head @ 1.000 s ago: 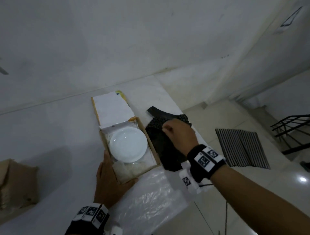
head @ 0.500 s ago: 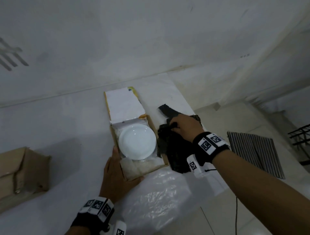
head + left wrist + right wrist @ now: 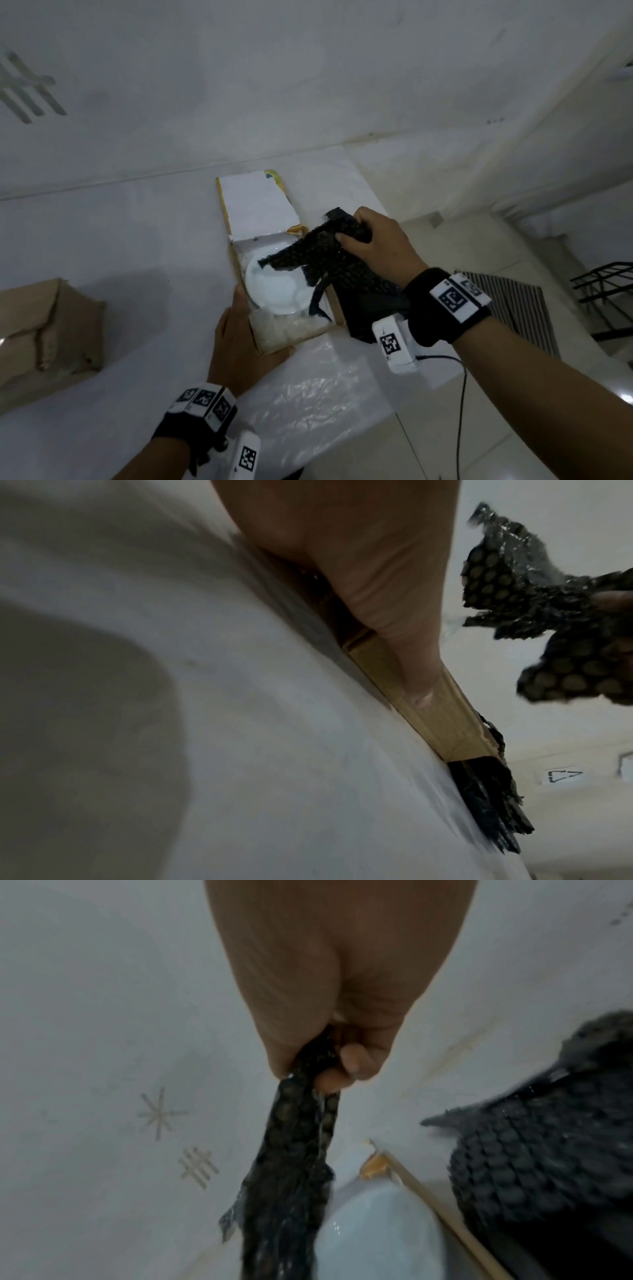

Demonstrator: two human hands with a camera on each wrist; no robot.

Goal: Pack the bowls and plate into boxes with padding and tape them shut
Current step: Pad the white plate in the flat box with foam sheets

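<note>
From the head camera, the round white ceramic plate (image 3: 279, 287) lies inside the shallow brown cardboard box (image 3: 337, 310) on the white worktop (image 3: 120, 240), on top of clear plastic padding (image 3: 284, 330). The box lid (image 3: 255, 204) is folded open to the far side. The right hand (image 3: 373, 243) pinches a sheet of black bubble wrap (image 3: 318, 258) and holds it over the right part of the plate; the rest of the sheet hangs outside the box on the right. The left hand (image 3: 239, 337) lies flat against the near left corner of the box. A second brown cardboard box (image 3: 48, 339) stands well apart on the left.

From the left wrist camera, the straight fingers (image 3: 411, 669) press on the cardboard wall, so this grip is wide and holds nothing.

From the right wrist camera, the thumb and fingers (image 3: 352, 1061) are closed narrowly on a bunched edge of the wrap, above the plate (image 3: 377, 1231).

I think the risk is that the wrap goes down bunched and not spread, so part of the plate stays bare under the lid. Also the hanging part may catch on the box wall and pull the box, if the left hand relaxes.
</note>
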